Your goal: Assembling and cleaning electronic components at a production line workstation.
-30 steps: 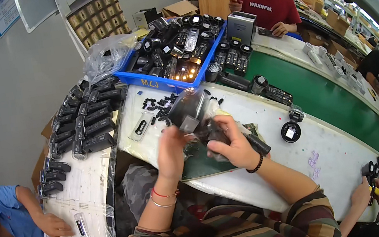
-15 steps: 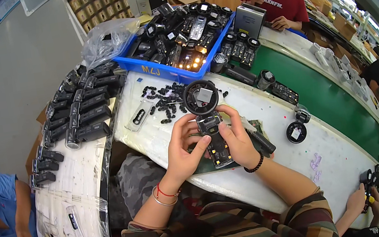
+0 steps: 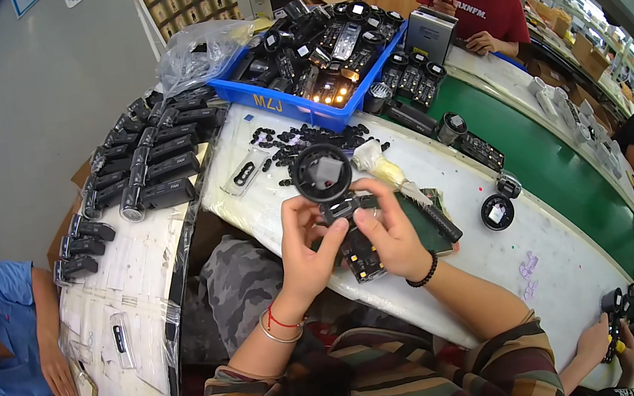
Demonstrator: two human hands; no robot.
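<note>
L hand & R hand curled round blk plastic device w/ round head, above wht tabletop; prob. thumb-work at its neck, calls for steady grip. Beyond: small blk parts, then blue plastic bin w/ similar units.

Blue bin ahead — bare tabletop rightward

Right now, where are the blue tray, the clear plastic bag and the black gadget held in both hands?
Blue tray (image 3: pixel 300 110), head view: front wall.
Clear plastic bag (image 3: pixel 198 58), head view: crumpled middle.
Black gadget (image 3: pixel 341 208), head view: middle section.
</note>
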